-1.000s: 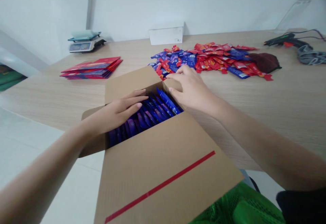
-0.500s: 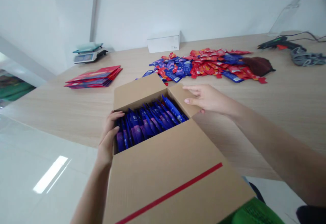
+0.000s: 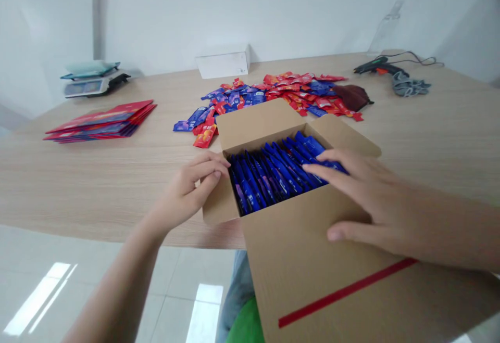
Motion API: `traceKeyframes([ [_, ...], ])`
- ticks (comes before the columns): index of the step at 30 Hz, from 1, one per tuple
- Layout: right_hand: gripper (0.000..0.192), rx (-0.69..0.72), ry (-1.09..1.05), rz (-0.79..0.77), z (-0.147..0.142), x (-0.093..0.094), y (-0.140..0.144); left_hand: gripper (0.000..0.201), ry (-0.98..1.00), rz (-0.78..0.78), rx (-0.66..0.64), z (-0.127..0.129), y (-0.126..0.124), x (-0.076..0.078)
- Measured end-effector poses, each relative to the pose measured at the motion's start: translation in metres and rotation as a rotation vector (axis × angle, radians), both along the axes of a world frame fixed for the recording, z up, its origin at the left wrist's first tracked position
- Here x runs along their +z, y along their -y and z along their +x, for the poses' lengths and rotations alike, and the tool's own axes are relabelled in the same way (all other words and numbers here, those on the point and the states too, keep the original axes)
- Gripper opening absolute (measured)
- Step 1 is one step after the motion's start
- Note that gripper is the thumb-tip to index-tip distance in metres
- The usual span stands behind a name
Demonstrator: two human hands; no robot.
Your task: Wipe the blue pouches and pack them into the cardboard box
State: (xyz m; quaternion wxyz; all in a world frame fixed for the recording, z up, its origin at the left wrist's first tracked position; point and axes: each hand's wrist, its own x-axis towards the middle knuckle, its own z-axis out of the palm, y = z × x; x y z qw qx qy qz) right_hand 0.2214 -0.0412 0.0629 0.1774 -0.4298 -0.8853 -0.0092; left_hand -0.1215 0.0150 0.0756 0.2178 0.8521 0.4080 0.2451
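An open cardboard box [image 3: 281, 249] with a red strip across its front flap stands at the table's near edge. A row of blue packets [image 3: 269, 171] stands packed inside it. My left hand [image 3: 185, 189] grips the box's left side flap [image 3: 221, 202], its fingertips at the left rim. Above the box's right end, my right hand [image 3: 375, 192] has its fingers spread and holds nothing. Its fingertips hover over or touch the packets; I cannot tell which. The thumb is over the front flap, and part of the right side flap [image 3: 344, 135] lies behind the hand.
Behind the box lies a pile of red and blue packets [image 3: 234, 101], with a dark brown cloth item [image 3: 353, 97] at its right. Flat red folders [image 3: 103, 119], a scale [image 3: 91, 85], a white box [image 3: 223, 63] and a corded scanner-like tool [image 3: 380, 64] sit farther out.
The view has swung, and the box now appears farther right. My right hand has left the right flap and come over the packets; my left hand has moved onto the left flap.
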Motion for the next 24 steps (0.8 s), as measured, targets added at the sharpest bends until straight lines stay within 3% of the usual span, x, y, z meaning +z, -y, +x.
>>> traceKeyframes([
  [3, 0.070, -0.013, 0.102, 0.068, -0.015, -0.037, 0.013, 0.028, -0.205, 0.058, -0.155, 0.006, -0.002, 0.019],
  [6, 0.066, -0.085, 0.110, 0.127, -0.019, -0.057, 0.012, 0.030, -0.349, 0.092, -0.221, 0.014, -0.006, 0.024],
  [14, 0.065, -0.067, 0.051, 0.094, -0.016, -0.054, 0.009, 0.031, -0.401, 0.061, -0.201, 0.019, -0.009, 0.012],
  [17, 0.064, -0.054, 0.047, 0.090, -0.014, -0.054, 0.007, 0.031, -0.380, -0.031, -0.213, 0.018, -0.019, 0.017],
  [24, 0.065, -0.048, 0.029, 0.088, -0.013, -0.057, 0.006, 0.026, -0.550, -0.214, -0.341, 0.021, -0.053, 0.030],
])
